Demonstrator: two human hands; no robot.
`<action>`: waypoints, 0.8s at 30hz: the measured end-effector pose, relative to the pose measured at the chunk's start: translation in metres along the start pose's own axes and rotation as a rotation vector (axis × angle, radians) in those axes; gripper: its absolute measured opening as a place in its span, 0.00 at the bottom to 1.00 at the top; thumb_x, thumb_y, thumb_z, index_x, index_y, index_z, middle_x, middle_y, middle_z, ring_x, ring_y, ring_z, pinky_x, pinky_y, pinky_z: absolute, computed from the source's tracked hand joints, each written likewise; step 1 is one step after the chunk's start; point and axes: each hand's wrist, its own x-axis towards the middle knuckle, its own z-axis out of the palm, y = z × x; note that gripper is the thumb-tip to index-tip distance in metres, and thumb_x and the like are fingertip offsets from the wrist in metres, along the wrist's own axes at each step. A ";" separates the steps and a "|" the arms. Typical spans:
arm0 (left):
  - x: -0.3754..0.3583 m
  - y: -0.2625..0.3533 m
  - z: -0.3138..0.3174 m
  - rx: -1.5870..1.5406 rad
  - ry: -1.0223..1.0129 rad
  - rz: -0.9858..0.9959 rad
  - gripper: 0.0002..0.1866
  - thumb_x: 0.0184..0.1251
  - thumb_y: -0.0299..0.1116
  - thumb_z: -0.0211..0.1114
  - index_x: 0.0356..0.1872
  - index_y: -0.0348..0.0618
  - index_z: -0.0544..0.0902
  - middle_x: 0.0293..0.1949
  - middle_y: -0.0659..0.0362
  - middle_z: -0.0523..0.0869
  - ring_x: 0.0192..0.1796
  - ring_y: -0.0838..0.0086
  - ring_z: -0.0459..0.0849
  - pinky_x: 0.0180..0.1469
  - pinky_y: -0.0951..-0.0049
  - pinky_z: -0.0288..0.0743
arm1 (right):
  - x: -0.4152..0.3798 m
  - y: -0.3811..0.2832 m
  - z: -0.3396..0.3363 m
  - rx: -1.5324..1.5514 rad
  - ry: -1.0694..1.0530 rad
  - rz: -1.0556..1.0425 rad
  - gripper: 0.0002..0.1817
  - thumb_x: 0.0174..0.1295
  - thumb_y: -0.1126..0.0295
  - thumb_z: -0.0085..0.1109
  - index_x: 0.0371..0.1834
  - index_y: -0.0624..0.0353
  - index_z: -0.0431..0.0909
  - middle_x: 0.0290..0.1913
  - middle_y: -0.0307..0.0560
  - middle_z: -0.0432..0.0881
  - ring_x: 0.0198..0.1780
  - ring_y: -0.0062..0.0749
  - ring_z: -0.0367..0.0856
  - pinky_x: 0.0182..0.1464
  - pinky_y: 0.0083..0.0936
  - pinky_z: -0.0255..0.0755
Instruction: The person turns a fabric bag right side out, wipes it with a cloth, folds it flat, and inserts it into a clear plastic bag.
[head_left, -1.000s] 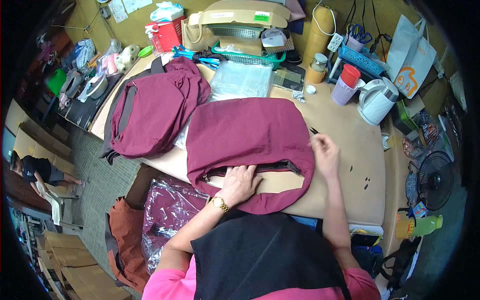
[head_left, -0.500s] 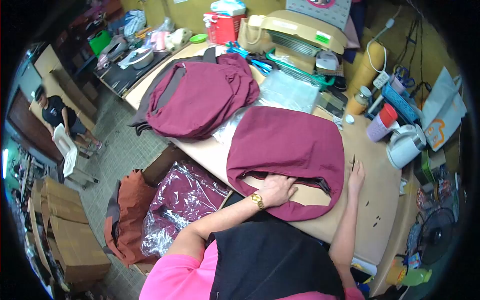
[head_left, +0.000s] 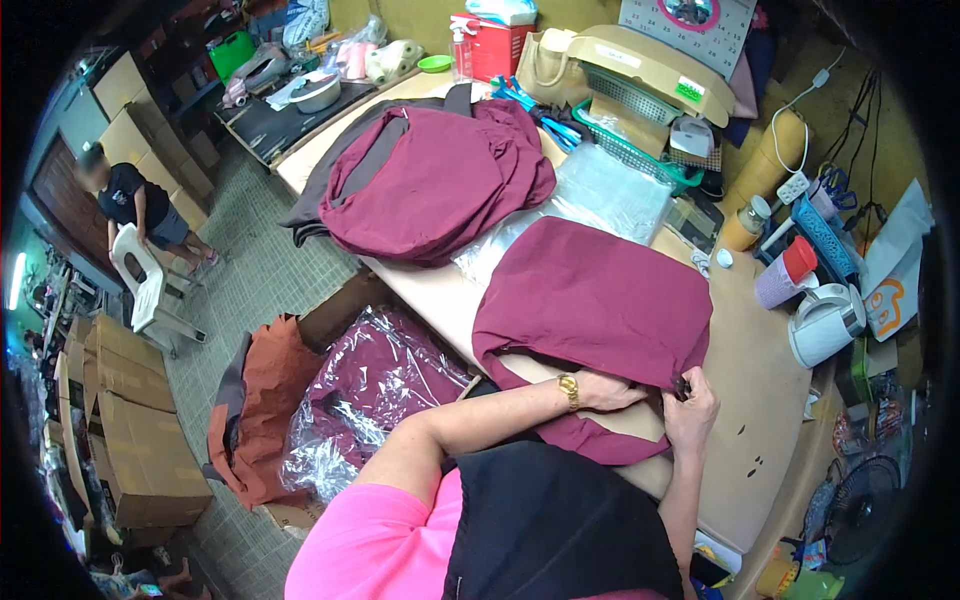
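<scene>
A maroon fabric bag (head_left: 590, 290) lies flat on the worktable in front of me, its long opening facing my body. My left hand (head_left: 608, 392) is closed on the edge of that opening, its fingertips partly hidden by the fabric. Close beside it, my right hand (head_left: 690, 410) pinches what look like small dark thread snips (head_left: 682, 385) at the right end of the opening. The blades are mostly hidden against the cloth. More maroon bags (head_left: 430, 185) are piled on the table, farther back and to the left.
Clear plastic bags (head_left: 610, 190) lie behind the maroon bag. A box of plastic-wrapped maroon goods (head_left: 380, 390) stands below the table's left edge. At the right are a white kettle (head_left: 826, 325) and a purple cup (head_left: 780, 288). A person (head_left: 140, 200) stands by a white chair (head_left: 150, 285).
My right hand has moved left and toward me, from the bare tabletop to the bag's opening. My left hand has slid right along the opening, and the two hands are now close together.
</scene>
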 end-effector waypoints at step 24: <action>0.005 -0.027 -0.001 0.169 0.157 0.134 0.14 0.74 0.36 0.56 0.52 0.42 0.83 0.45 0.48 0.87 0.46 0.56 0.85 0.51 0.57 0.77 | -0.012 0.022 0.047 -0.204 -0.150 -0.115 0.16 0.57 0.84 0.56 0.49 0.66 0.76 0.47 0.67 0.73 0.59 0.63 0.70 0.64 0.51 0.63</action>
